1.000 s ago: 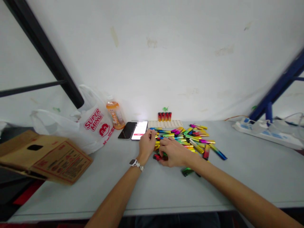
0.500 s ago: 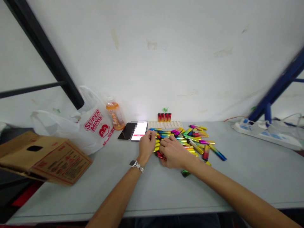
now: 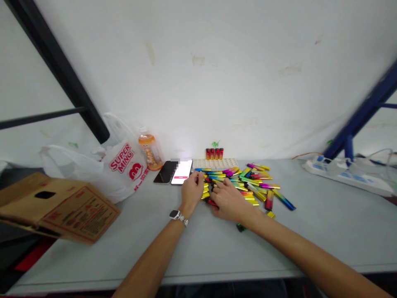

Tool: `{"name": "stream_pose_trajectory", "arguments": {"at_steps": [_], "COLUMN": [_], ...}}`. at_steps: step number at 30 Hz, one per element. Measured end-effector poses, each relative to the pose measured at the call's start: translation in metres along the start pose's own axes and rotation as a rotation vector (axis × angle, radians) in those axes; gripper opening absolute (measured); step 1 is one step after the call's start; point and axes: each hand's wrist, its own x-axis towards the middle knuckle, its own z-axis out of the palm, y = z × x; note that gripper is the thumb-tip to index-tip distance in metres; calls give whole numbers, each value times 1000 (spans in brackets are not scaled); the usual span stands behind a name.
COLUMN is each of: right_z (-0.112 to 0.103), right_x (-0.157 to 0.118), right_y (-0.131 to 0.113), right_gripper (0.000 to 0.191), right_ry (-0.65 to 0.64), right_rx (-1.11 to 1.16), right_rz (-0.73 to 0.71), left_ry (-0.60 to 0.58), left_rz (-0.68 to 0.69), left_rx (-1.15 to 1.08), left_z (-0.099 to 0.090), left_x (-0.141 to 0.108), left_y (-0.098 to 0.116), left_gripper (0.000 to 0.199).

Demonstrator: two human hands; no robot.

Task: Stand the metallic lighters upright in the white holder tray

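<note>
A pile of slim, shiny multicoloured pieces (image 3: 260, 187) that look like lighters lies across the middle of the table. My left hand (image 3: 192, 188), wearing a watch (image 3: 175, 214), is at the pile's left end with its fingers pinched together; what they hold is hidden. Over the front left of the pile my right hand (image 3: 230, 200) has its fingers curled down, and anything inside its grip is out of sight. Behind the pile lies a pale studded tray (image 3: 231, 163), with several short red pieces with dark tops (image 3: 214, 154) upright in a row at its back.
Two phones, one dark (image 3: 166, 172) and one lit (image 3: 181, 172), lie left of the pile. Behind them stand an orange drink bottle (image 3: 151, 152) and a white plastic bag (image 3: 124, 171). A cardboard box (image 3: 77, 211) is at left, a power strip (image 3: 344, 176) at right.
My right hand has shifted slightly to the right and its fingers have lifted and spread a little. The left hand stays in nearly the same place.
</note>
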Motion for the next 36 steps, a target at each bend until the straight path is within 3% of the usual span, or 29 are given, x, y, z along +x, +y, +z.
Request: {"name": "stream_pose_trajectory", "arguments": {"at_steps": [5,9,13,18,23,25,30,34,36], "right_z": [-6,-7,7,24,24,24,20,16,16], "right_x": [-1,3,13,25,22,20,17,18,20], "right_y": [16,38,56,59,55,55,57,53,51], "right_gripper": [11,14,23,30,38,41,50,59,60], "right_ry": [41,172,315,524,629,642,499,564,608], "right_rx": [233,559,825,1281,1632,1694,1925,1854,1756], "right_rz": [49,201,296,362,432,484,554,627,682], "left_ry": [10,7,6,1,-1,-3,-44,-87,-121], "left_rz": [-14,-15,-14,14,76,117,217,136,-13], "left_rx": [2,-11,-33,-26,-36,-63,-114,-495,-819], "left_z": [1,2,1,2,1,-1,0,22,39], "left_x": [0,0,1,2,1,2,17,32,35], "left_y": [-1,-3,-2,-2,0,4,33,65,78], "left_gripper": [38,38,37,39,39,37,35,35,43]}}
